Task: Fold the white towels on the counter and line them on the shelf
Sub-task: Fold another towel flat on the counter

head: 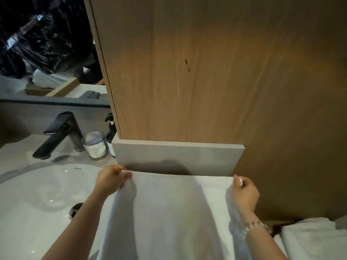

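White towel (169,212) stretched flat; left hand (110,178), right hand (245,193) fingers pinching far corners beside sink (37,194).

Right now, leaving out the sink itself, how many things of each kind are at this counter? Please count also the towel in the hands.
Black faucet: 1
Glass jar with cotton balls: 1
Dark pump bottle: 1
White towel, pinched by left hand and right hand: 1
Folded towel pile, layers cannot be counted: 1
Total: 5
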The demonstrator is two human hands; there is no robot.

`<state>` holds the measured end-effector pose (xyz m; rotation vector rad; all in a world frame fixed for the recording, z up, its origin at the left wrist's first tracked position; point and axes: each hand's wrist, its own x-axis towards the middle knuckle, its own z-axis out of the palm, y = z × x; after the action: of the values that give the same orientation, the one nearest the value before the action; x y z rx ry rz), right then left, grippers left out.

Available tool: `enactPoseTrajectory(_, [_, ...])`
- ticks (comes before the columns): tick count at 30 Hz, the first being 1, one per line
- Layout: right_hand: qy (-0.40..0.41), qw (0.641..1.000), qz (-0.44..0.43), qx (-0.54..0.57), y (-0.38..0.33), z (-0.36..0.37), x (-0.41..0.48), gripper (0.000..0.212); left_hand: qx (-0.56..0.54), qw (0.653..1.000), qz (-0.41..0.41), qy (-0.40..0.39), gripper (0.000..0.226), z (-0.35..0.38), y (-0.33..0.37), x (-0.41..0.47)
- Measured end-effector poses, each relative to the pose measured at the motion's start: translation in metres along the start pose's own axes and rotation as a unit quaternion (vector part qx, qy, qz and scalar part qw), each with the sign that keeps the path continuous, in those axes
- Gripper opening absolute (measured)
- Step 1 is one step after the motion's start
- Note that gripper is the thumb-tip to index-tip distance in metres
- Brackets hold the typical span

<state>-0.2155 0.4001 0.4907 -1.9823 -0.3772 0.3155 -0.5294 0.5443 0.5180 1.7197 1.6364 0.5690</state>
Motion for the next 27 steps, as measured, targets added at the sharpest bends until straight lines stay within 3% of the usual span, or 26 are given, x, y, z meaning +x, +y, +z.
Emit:
enactPoseTrajectory(2, [-0.002, 1.0, 0.003, -0.028, 0.006, 0.003, 0.001, 0.025, 0.009, 0.999, -0.01, 0.031, 0.017, 0.007, -0.004, 0.0])
enactPoseTrajectory(8, [0.017, 0.998, -0.001, -0.067, 0.014, 0.014, 0.008, 0.019, -0.007, 0.987, -0.067, 0.143, 0.012, 0.027, -0.01, 0.002])
enactPoseTrajectory(14, [0.031, 0.996, -0.003, -0.086, 0.015, 0.02, 0.008, 0.02, -0.083, 0.971, -0.168, 0.151, 0.053, 0.029, -0.031, 0.008])
enactPoseTrajectory(21, [0.047, 0.995, -0.013, -0.089, 0.019, 0.032, 0.012, 0.016, -0.101, 0.968, -0.168, 0.159, 0.05, 0.032, -0.037, 0.009])
enactPoseTrajectory(27, [0.049, 0.996, -0.015, -0.071, 0.019, 0.031, 0.017, 0.018, -0.043, 0.968, -0.165, 0.184, 0.05, 0.036, -0.03, 0.001])
